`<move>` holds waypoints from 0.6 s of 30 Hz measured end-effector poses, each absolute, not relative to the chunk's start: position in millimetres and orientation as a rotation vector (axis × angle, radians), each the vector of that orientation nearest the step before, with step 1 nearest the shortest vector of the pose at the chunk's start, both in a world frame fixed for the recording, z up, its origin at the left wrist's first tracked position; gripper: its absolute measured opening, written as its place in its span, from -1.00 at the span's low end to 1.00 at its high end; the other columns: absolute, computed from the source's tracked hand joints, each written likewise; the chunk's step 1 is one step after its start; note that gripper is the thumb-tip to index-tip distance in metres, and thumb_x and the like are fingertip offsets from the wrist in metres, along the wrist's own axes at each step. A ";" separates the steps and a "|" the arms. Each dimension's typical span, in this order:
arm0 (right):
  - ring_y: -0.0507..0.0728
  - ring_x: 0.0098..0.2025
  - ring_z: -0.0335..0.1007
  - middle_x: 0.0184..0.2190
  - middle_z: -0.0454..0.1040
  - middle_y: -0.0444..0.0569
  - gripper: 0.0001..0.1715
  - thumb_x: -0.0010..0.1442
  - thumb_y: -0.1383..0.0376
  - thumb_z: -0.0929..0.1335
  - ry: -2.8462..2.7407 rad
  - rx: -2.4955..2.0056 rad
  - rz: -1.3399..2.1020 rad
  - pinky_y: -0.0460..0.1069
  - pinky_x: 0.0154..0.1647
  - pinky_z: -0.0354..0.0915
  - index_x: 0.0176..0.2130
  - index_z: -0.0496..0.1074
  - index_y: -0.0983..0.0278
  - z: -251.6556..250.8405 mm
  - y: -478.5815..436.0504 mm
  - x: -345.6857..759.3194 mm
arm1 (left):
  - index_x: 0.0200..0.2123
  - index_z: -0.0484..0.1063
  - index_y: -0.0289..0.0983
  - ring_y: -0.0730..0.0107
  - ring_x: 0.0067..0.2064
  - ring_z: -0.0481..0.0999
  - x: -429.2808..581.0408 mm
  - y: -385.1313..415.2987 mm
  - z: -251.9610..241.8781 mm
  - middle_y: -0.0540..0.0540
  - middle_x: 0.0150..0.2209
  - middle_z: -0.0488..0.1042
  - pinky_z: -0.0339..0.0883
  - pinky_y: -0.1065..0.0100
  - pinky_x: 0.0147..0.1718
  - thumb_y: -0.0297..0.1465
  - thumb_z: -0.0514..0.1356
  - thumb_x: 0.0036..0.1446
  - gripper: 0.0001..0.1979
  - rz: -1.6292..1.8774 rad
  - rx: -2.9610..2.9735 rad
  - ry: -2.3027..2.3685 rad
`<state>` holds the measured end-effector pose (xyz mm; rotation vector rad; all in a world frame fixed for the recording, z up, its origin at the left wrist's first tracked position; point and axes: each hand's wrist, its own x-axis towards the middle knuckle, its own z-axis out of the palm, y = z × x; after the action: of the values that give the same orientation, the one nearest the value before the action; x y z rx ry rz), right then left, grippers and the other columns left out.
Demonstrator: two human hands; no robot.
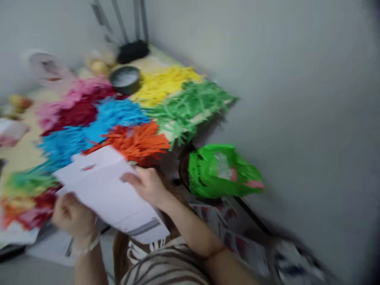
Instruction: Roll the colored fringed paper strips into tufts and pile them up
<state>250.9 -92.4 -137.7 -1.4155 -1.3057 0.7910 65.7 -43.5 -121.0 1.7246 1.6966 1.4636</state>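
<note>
A white folded paper sheet (109, 194), with a small red mark near its top and a dark striped band near its bottom, is held tilted over my lap. My right hand (150, 186) grips its right edge, thumb on top. My left hand (74, 215) is closed at the left corner of the sheet; the image is blurred there. Just beyond the sheet lie orange paper strips (136, 140) and blue paper strips (97, 124). A small heap of mixed-colour strips (29, 202) sits left of my left hand.
Farther back on the table are pink strips (86, 89), yellow strips (169, 83), green strips (192, 105), a dark round tin (125, 79) and a black router (133, 51). Below the table's right edge stands a bin lined with a green bag (213, 170), near a grey wall (297, 99).
</note>
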 end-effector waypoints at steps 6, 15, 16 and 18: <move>0.02 -0.66 0.08 -0.70 0.22 -0.17 -0.49 0.38 0.06 0.15 -1.273 -1.476 0.499 -0.05 -0.56 -0.02 -0.52 0.26 0.22 -134.5 -67.8 243.9 | -0.57 0.16 -0.24 0.48 -0.53 0.11 40.2 -55.8 -138.7 0.09 -0.59 0.12 0.00 0.42 -0.55 -0.20 0.05 0.32 -0.58 1.359 1.676 1.698; 0.03 -0.55 0.22 -0.62 0.28 -0.17 -0.54 0.36 0.03 0.18 -1.366 -1.432 0.918 -0.10 -0.55 0.12 -0.44 0.30 0.25 -147.9 -88.6 210.3 | -0.38 0.36 -0.26 0.40 -0.39 0.29 9.2 -55.6 -146.7 0.01 -0.45 0.37 0.17 0.42 -0.37 -0.22 0.07 0.32 -0.72 1.397 1.511 1.754; 0.01 -0.59 0.16 -0.65 0.22 -0.19 -0.52 0.34 0.03 0.19 -1.382 -1.467 0.907 -0.10 -0.58 0.07 -0.51 0.24 0.24 -150.7 -93.0 208.6 | -0.39 0.35 -0.26 0.41 -0.40 0.28 7.8 -52.4 -145.9 0.02 -0.46 0.36 0.16 0.43 -0.38 -0.21 0.08 0.31 -0.71 1.418 1.485 1.746; -0.02 -0.64 0.00 -0.71 0.09 -0.23 -0.47 0.32 0.05 0.21 -1.368 -1.568 0.749 -0.08 -0.62 -0.04 -0.60 0.09 0.21 -155.3 -95.5 210.0 | -0.45 0.30 -0.25 0.43 -0.44 0.23 9.7 -51.0 -146.6 0.05 -0.50 0.30 0.13 0.44 -0.43 -0.17 0.10 0.29 -0.67 1.375 1.433 1.666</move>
<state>210.0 -95.5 -155.3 -1.5684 -1.3678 0.7489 9.7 -51.0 -146.6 1.4333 1.6663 1.3753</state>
